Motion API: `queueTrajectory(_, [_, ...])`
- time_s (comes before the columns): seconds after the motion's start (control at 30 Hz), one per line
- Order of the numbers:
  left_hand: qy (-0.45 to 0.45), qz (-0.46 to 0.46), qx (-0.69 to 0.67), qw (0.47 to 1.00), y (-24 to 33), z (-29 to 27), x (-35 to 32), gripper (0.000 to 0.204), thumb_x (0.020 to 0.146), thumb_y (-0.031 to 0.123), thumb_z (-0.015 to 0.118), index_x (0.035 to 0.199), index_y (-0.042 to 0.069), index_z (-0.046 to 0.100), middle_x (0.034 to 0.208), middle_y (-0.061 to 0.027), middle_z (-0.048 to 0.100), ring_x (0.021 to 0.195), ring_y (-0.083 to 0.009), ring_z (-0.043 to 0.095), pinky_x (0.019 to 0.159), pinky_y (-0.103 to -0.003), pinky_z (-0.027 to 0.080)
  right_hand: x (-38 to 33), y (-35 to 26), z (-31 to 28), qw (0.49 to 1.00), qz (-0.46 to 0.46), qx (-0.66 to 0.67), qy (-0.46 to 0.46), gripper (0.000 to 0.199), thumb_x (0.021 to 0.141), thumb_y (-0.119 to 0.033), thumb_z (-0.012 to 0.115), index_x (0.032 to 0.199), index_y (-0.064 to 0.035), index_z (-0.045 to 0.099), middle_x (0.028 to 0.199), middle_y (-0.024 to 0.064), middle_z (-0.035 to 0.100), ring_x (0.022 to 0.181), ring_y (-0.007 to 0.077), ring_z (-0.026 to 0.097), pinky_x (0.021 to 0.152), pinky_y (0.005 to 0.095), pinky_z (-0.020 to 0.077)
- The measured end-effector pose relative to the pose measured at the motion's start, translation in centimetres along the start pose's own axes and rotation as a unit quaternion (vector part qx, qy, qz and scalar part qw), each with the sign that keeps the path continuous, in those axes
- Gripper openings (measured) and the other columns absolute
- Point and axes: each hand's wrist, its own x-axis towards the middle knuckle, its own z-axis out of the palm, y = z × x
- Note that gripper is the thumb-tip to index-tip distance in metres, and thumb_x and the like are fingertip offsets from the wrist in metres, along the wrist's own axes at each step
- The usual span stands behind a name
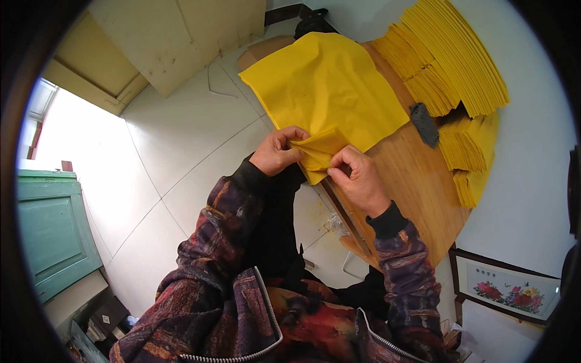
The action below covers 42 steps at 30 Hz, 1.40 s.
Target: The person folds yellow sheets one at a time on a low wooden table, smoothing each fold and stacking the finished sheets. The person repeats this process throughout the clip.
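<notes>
A large yellow fabric piece (327, 85) lies spread over the far part of the wooden table, its near end gathered and folded toward me. My left hand (279, 150) pinches that folded end at its left side, thumb and fingers closed on the cloth. At the right side of the same fold, my right hand (358, 176) grips the edge between thumb and curled fingers. The fold rises between both hands at the table's near left edge. What lies inside the fold is hidden.
Tall stacks of folded yellow fabric (457, 57) stand on the right against the wall, with lower stacks (466, 148) nearer. A dark grey block-like object (425, 125) rests beside them on the wooden table (417, 187). A framed flower picture (507, 287) is at lower right, a green cabinet (53, 233) at left.
</notes>
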Motion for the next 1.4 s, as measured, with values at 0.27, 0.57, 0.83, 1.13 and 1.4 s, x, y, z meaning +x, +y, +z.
queueTrajectory(0.27, [0.050, 0.022, 0.068, 0.996, -0.8, 0.2, 0.3, 0.018, 0.092, 0.013, 0.061, 0.104, -0.001, 0.063, 0.094, -0.0013, 0.065, 0.087, -0.0092, 0.059, 0.081, -0.025, 0.049, -1.7, 0.2, 1.2, 0.970, -0.143, -0.161, 0.111, 0.026, 0.074, -0.004, 0.071, 0.098, -0.0053, 0.060, 0.104, 0.0104, 0.052, 0.087, 0.0274, 0.057, 0.071, 0.0352, 0.0502])
queueTrajectory(0.57, [0.068, 0.017, 0.076, 0.995, -0.8, 0.3, 0.2, 0.019, 0.093, 0.013, 0.060, 0.106, -0.001, 0.062, 0.095, -0.0023, 0.066, 0.087, -0.0098, 0.059, 0.080, -0.025, 0.049, -1.9, 1.0, 1.4, 0.950, -0.195, -0.241, 0.042, 0.029, 0.073, -0.004, 0.072, 0.100, -0.0056, 0.063, 0.104, 0.0091, 0.050, 0.089, 0.0264, 0.056, 0.072, 0.0345, 0.0510])
queueTrajectory(0.83, [0.063, 0.009, 0.061, 0.996, -0.5, 0.4, 0.2, 0.019, 0.093, 0.012, 0.060, 0.105, -0.002, 0.062, 0.095, -0.0022, 0.065, 0.087, -0.0093, 0.059, 0.080, -0.025, 0.049, -1.5, 1.5, 1.6, 0.930, -0.217, -0.291, 0.056, 0.022, 0.074, -0.002, 0.068, 0.096, -0.0036, 0.062, 0.099, 0.0078, 0.052, 0.088, 0.0265, 0.056, 0.069, 0.0342, 0.0515])
queueTrajectory(1.13, [0.036, 0.025, 0.058, 0.997, -0.4, 0.3, 0.1, 0.020, 0.093, 0.014, 0.060, 0.106, -0.002, 0.061, 0.097, -0.0014, 0.065, 0.089, -0.0080, 0.059, 0.081, -0.024, 0.048, -0.2, 0.7, 0.8, 0.987, -0.124, -0.096, 0.034, 0.013, 0.075, 0.004, 0.064, 0.083, -0.0009, 0.055, 0.094, 0.0124, 0.052, 0.085, 0.0306, 0.056, 0.073, 0.0350, 0.0481])
queueTrajectory(1.4, [-0.016, -0.030, -0.059, 0.998, 1.5, 0.2, -0.4, 0.032, 0.082, 0.000, 0.055, 0.114, -0.003, 0.056, 0.106, -0.0050, 0.063, 0.095, -0.0115, 0.059, 0.088, -0.024, 0.046, 0.3, 0.4, 0.1, 0.999, -0.041, -0.003, 0.003, 0.013, 0.077, 0.005, 0.064, 0.084, 0.0009, 0.054, 0.097, 0.0108, 0.051, 0.083, 0.0222, 0.056, 0.071, 0.0289, 0.0474])
